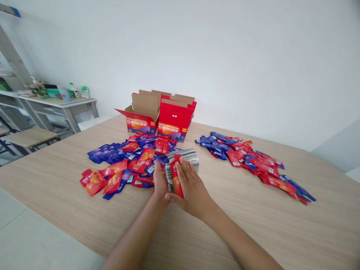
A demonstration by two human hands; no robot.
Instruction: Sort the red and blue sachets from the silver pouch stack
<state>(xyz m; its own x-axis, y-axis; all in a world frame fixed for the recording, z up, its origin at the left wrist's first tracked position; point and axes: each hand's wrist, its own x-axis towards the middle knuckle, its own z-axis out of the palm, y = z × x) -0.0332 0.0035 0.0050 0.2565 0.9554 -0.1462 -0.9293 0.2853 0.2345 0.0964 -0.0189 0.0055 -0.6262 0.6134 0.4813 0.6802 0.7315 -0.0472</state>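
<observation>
The table (215,187) lies open between left packets (145,157) and right packets (236,157); cartons (174,120) block passage behind the left packets.

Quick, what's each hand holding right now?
Left hand: closed on the striped cloth, fingers partly hidden.
Right hand: laid over the red packet and cloth; whether its grip is closed cannot be told.

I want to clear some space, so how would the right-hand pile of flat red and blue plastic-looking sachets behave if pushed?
The right-hand pile of flat red and blue plastic-looking sachets would probably spread and slide apart, as its pieces overlap loosely at different angles. Their smooth-looking surfaces may be slippery. Rolling seems unlikely, since they lie mostly flat.
</observation>
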